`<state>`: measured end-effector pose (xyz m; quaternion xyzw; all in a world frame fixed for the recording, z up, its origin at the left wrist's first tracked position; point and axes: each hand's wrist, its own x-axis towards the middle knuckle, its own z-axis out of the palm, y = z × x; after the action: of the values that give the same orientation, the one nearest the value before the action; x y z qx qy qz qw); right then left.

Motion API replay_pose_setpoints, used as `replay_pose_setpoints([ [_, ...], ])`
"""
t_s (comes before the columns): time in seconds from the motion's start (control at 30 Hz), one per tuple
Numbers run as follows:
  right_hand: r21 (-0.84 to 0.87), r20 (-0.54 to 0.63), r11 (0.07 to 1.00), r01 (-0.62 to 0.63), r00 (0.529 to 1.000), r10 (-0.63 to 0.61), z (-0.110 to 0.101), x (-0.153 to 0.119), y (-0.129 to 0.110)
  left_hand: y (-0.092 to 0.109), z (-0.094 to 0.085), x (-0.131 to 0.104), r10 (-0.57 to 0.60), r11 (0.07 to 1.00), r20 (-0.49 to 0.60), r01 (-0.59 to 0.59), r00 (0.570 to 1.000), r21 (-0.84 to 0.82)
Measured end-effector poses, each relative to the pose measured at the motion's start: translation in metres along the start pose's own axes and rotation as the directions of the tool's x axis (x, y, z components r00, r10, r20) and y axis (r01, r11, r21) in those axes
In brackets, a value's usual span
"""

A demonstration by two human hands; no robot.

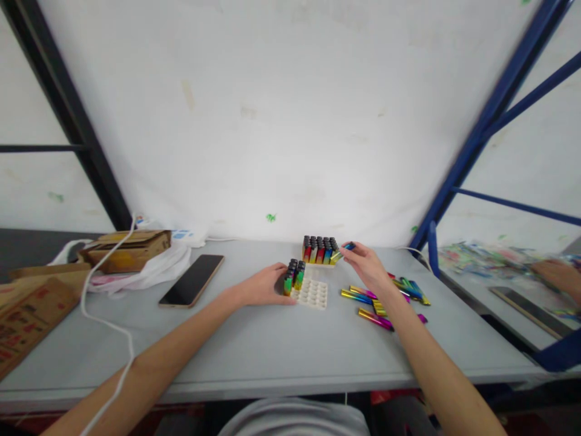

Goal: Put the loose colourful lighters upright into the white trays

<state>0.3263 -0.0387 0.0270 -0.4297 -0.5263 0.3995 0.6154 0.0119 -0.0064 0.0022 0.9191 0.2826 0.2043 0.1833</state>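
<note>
One lighter (342,251), tilted, pinched between thumb and fingers of right hand (365,263), beside a block of upright lighters (319,249); left hand (265,286) curved around left end of white tray (314,293) (standing lighters (294,276) there; cannot tell whether it grips); loose lighters (370,297) right of tray, on grey table (281,351).

At my grey tabletop (281,345): my bare hands (262,287), two; white plastic socketed tray (314,294), one visible; black-screened phone (193,280), one; brown cardboard boxes (131,253), two; multicoloured metallic lighters (320,250), over twenty.
</note>
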Motion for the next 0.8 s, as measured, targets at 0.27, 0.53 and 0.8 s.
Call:
replay_pose_setpoints([
  [0.27,0.123,0.106,0.991,-0.052,0.994,0.039,0.034,-0.015,-0.002,0.003,-0.001,0.001,-0.014,1.0,0.023,0.015,1.0,-0.021],
  [0.53,-0.374,0.038,0.925,0.065,0.998,-0.055,0.056,-0.03,0.007,0.003,0.0,0.001,0.008,1.0,-0.004,-0.008,1.0,-0.001],
  [0.8,-0.67,0.039,0.713,0.204,0.97,-0.241,0.066,-0.033,0.018,0.0,0.001,0.0,-0.004,1.0,-0.005,0.004,1.0,-0.029],
])
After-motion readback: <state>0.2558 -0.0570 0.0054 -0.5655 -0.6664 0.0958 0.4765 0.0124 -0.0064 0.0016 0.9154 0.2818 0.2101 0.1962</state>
